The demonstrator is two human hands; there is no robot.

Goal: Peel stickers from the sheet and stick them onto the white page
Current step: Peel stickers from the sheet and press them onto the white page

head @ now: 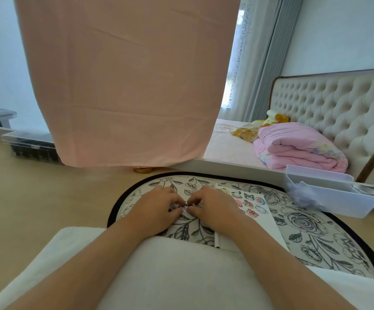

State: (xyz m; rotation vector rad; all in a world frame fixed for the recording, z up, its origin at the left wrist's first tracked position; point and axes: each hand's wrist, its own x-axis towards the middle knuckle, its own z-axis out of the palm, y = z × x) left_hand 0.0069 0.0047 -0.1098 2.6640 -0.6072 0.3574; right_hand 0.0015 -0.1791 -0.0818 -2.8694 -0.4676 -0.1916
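Head view, biggest first: pink cloth (pixel 125 81) hangs over the far side of the desk, w/ a bed (pixel 316 121) behind on the right. Below that a floral mat (pixel 311 227) w/ black edging covers the work area, and a white tray (pixel 329 198) sits at its far right.

The white page (pixel 269 222) lies on the mat, partly under the right forearm. Its long axis runs near-right to far-left. Several cartoon stickers (pixel 252 203) are already on its far end; the near part looks bare. A pen (pixel 217 240) lies along the page's left edge.

Left hand (pixel 157 206) & right hand (pixel 213 206) meet mid-mat, fingers curled, both pinching a small dark-printed sticker piece (pixel 185 206) between the fingertips. It's too small to tell whether it's a sheet remnant or one sticker, or which way it points.

Key relation: the page is just right of the pinch, so the right hand is nearer. Prob. the peel is under way; the carry would then be a short move rightward to a bare spot.
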